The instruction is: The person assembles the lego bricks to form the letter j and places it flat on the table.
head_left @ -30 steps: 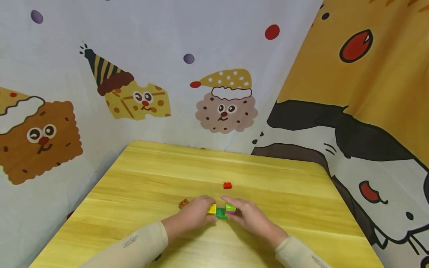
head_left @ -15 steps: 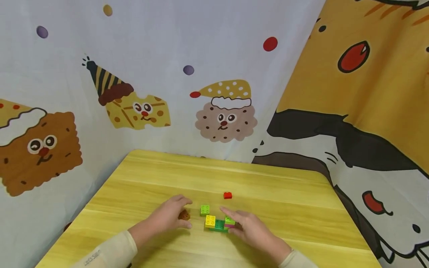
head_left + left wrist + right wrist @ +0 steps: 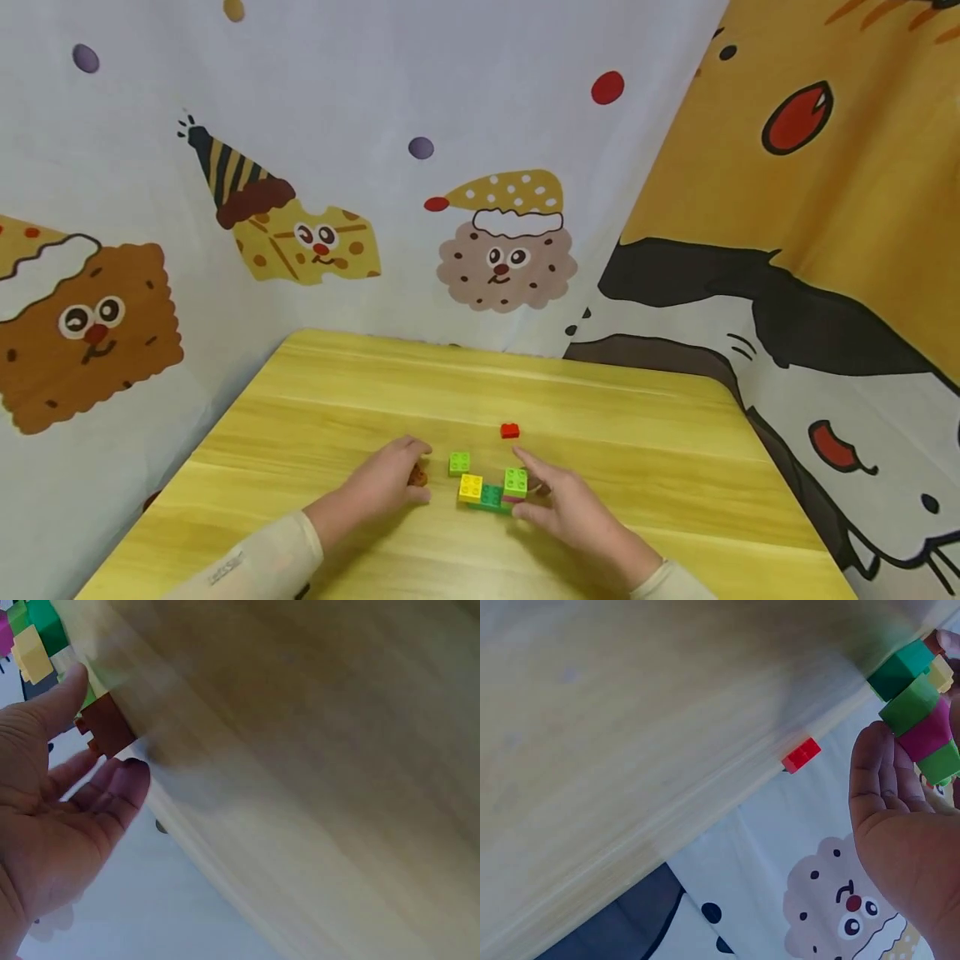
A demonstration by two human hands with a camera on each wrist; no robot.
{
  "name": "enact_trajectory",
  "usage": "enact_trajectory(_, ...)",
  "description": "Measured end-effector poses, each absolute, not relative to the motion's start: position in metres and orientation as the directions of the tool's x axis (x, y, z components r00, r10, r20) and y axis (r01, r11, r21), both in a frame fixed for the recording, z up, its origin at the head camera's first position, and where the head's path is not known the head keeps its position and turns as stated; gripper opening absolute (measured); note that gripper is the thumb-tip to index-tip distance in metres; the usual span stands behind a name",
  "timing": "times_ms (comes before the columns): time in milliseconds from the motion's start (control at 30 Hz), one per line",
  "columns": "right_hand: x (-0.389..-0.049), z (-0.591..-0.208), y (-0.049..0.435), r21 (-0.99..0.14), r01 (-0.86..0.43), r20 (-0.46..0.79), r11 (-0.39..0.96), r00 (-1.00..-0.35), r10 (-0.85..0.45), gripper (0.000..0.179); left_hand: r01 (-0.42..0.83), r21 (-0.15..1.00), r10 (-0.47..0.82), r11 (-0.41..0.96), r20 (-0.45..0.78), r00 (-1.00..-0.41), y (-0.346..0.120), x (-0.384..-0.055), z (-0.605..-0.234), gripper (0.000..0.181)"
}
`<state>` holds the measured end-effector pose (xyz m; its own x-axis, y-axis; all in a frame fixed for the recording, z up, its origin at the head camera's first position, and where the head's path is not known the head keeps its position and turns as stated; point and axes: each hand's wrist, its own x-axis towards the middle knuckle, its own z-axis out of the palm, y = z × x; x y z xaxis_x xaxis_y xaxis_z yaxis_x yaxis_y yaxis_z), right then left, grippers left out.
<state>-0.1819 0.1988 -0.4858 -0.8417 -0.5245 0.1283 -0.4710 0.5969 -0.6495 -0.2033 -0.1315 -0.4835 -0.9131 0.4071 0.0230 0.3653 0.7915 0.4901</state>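
Note:
My left hand point(image 3: 378, 479) is beside a brown studded toy brick point(image 3: 109, 724), fingers on its far side and thumb spread away on the near side. A gap shows between thumb and brick. My right hand point(image 3: 566, 500) surrounds the right end of a small build with loose, nearly straight fingers, index raised off it. That build has a dark green base brick point(image 3: 491, 497), a yellow brick point(image 3: 471, 487) on its left, and at right a magenta brick point(image 3: 926, 731) under a light green brick point(image 3: 516, 481). The base's right end is partly hidden by the thumb.
A loose light green brick point(image 3: 460, 463) lies just behind the yellow one. Farther back is a red brick point(image 3: 510, 431). The wood-patterned table point(image 3: 360, 375) meets a printed cloth point(image 3: 405, 75) along its back edge.
The left hand has left the yellow brick and moved left to the brown brick, uncovering the loose light green brick. The right hand's index finger has lifted away from the stack's top.

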Motion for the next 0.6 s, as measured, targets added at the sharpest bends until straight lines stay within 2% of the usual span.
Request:
enact_trajectory(200,-0.183,-0.484,0.196,-0.667,-0.41,0.092,0.622,-0.874,-0.477,0.073,0.283,0.492,0.318,0.823,0.014,-0.948,-0.132,-0.204,-0.488,0.046)
enact_trajectory(333,-0.185,-0.485,0.193,-0.69,-0.358,0.05,0.629,-0.891,-0.452,0.061,0.307,0.506,0.33,0.806,0.047,-0.943,-0.127,-0.202,-0.48,0.036)
enact_trajectory(500,-0.188,-0.488,0.188,-0.749,-0.324,0.031,0.578,-0.888,-0.458,0.036,0.404,0.575,0.422,0.711,0.111,-0.9,-0.099,-0.197,-0.452,0.038)
enact_trajectory(600,-0.189,-0.489,0.186,-0.782,-0.307,0.019,0.543,-0.882,-0.472,0.031,0.475,0.587,0.504,0.655,0.129,-0.854,-0.075,-0.193,-0.435,0.041)
